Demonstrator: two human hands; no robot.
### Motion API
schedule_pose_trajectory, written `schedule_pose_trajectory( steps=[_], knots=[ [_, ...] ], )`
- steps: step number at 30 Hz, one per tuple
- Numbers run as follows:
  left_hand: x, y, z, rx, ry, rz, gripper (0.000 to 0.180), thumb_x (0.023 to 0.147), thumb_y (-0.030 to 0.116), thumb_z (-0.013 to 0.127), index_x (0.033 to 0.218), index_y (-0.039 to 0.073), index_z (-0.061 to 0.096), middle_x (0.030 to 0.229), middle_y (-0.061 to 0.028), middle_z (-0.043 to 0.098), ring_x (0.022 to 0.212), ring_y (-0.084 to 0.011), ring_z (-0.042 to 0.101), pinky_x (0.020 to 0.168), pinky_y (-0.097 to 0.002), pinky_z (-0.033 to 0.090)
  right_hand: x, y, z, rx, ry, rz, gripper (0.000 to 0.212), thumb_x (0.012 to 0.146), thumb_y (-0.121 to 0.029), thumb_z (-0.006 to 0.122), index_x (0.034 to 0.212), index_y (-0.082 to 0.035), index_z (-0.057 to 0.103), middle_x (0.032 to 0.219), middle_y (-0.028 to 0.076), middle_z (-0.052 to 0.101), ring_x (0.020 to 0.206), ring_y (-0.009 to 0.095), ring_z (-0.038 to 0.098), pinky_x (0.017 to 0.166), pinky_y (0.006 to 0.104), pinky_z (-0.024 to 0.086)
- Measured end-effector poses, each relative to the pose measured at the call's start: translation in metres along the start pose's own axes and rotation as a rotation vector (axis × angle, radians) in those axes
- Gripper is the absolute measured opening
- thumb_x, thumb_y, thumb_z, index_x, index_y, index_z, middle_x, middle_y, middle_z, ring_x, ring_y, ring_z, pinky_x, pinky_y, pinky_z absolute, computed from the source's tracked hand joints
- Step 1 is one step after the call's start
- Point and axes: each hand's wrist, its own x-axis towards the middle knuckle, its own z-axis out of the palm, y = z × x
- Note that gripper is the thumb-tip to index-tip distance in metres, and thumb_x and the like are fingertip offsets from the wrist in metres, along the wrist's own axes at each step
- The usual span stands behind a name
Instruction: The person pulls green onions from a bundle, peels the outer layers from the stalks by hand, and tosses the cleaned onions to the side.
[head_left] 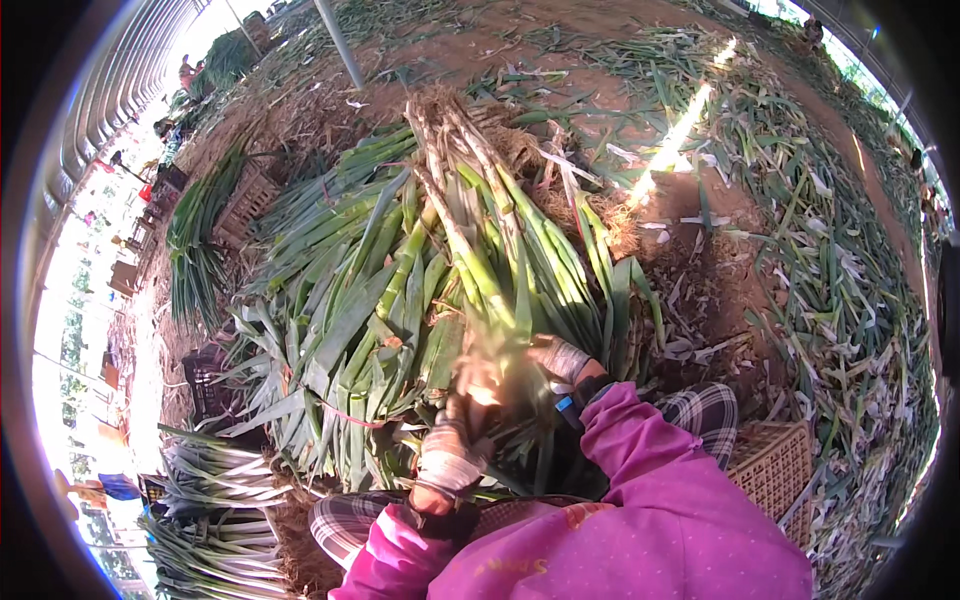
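Note:
Both my hands wear pale work gloves and are close together at the near end of a large heap of leeks (400, 260). My left hand (452, 450) is closed around a leek (480, 375), whose lower part is smeared by motion and glare. Beside it, my right hand (560, 358) reaches in from the right against the same leaves. Its fingertips are blurred, so I cannot tell what it grips. A small blue item (564, 403) shows at my right wrist; its kind is unclear. Several leeks lie across the heap with their roots pointing away from me.
Bundled leeks (220, 480) with pale stems lie at the lower left. A tan plastic crate (775, 465) stands by my right side, another crate (248, 205) at the far left. Cut leaves (830, 260) cover the ground on the right. A metal post (340, 45) rises at the back.

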Motion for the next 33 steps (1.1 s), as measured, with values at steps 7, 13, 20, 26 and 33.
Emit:
schedule_pose_trajectory(
  steps=[7,13,20,26,33],
  knots=[
    [0.077,0.000,-0.004,-0.028,0.051,0.008,0.080,0.065,0.026,0.067,0.133,0.010,0.030,0.098,-0.0220,0.057,0.088,-0.0371,0.059,0.075,-0.0433,0.049,0.027,0.051,-0.046,-0.463,0.030,-0.005,0.041,0.087,-0.029,0.053,0.123,-0.011,0.052,0.113,0.006,0.061,0.102,0.016,0.056,0.101,0.0300,0.034],
    [0.098,-0.014,-0.008,0.235,0.032,0.056,0.073,0.069,0.028,0.065,0.130,0.005,0.031,0.097,-0.0223,0.056,0.082,-0.0371,0.060,0.071,-0.0451,0.050,-0.036,-0.048,-0.026,-0.849,0.826,0.113,0.066,0.069,-0.039,0.069,0.126,-0.011,0.049,0.115,0.020,0.058,0.107,0.032,0.056,0.092,0.0375,0.044],
    [0.043,0.009,0.001,0.189,-0.214,0.081,0.089,0.065,0.032,0.069,0.135,-0.002,0.025,0.102,-0.0244,0.053,0.083,-0.0384,0.059,0.071,-0.0458,0.049,0.014,-0.052,-0.012,-0.787,0.859,-0.371,0.039,0.076,-0.016,0.061,0.113,-0.008,0.054,0.104,0.015,0.061,0.093,0.032,0.060,0.083,0.0380,0.047],
    [0.042,0.011,0.009,0.076,-0.185,0.019,0.089,0.063,0.032,0.071,0.133,-0.003,0.028,0.103,-0.0245,0.053,0.084,-0.0388,0.059,0.071,-0.0456,0.048,0.005,-0.069,-0.021,-0.767,0.652,0.061,0.046,0.072,-0.028,0.067,0.111,-0.007,0.056,0.105,0.019,0.061,0.098,0.034,0.059,0.084,0.0394,0.048],
    [0.016,0.022,-0.010,-0.013,-0.083,0.067,0.085,0.063,0.029,0.071,0.131,-0.001,0.030,0.106,-0.0253,0.052,0.089,-0.0400,0.058,0.075,-0.0451,0.048,-0.023,-0.081,-0.009,-0.728,0.561,-0.017,0.052,0.070,-0.038,0.067,0.113,-0.009,0.060,0.108,0.019,0.061,0.097,0.034,0.060,0.085,0.0387,0.047]
  ],
)
